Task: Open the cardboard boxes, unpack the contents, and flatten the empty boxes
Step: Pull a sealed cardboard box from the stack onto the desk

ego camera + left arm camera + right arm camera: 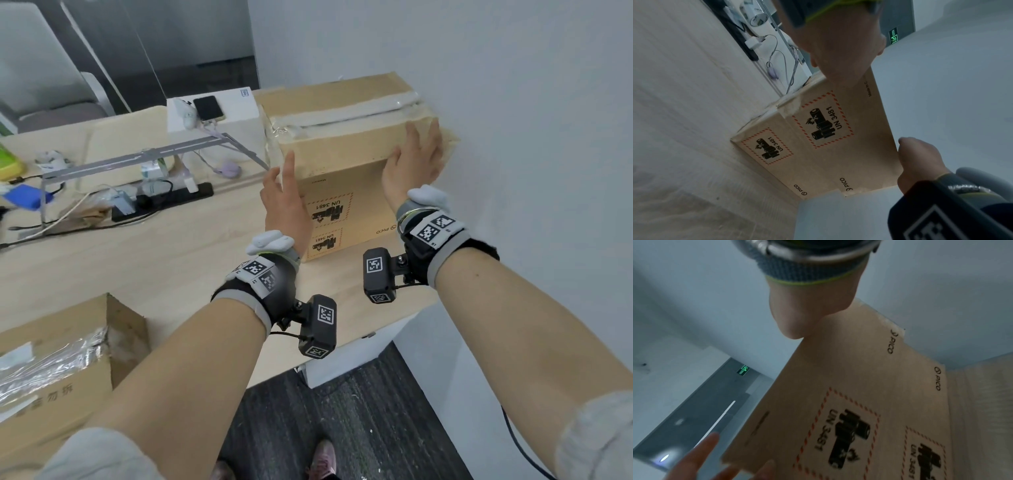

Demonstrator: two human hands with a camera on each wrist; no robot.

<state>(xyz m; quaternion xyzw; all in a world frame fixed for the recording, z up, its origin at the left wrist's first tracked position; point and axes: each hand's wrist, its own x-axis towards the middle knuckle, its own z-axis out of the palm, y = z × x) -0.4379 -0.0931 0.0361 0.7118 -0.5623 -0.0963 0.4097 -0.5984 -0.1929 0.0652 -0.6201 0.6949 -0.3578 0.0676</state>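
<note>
A taped-shut cardboard box (346, 144) with UN 3481 battery labels stands on the desk's far right, against the wall. My right hand (416, 154) lies flat on its top front right edge, fingers straight. My left hand (284, 195) is held upright with straight fingers at the box's front left corner; I cannot tell whether it touches. The left wrist view shows the labelled front face (818, 138), my left palm (838, 40) above and my right hand (920, 162) at the box's edge. The right wrist view shows the same face (859, 386) under my right palm (807, 305).
A second cardboard box (61, 377), open with shiny plastic wrap inside, sits at the near left. A white box (239, 106) carrying a phone (207, 108), a metal stand (137, 159), a power strip (164, 202) and cables crowd the desk's back left. The wall (513, 137) is close on the right.
</note>
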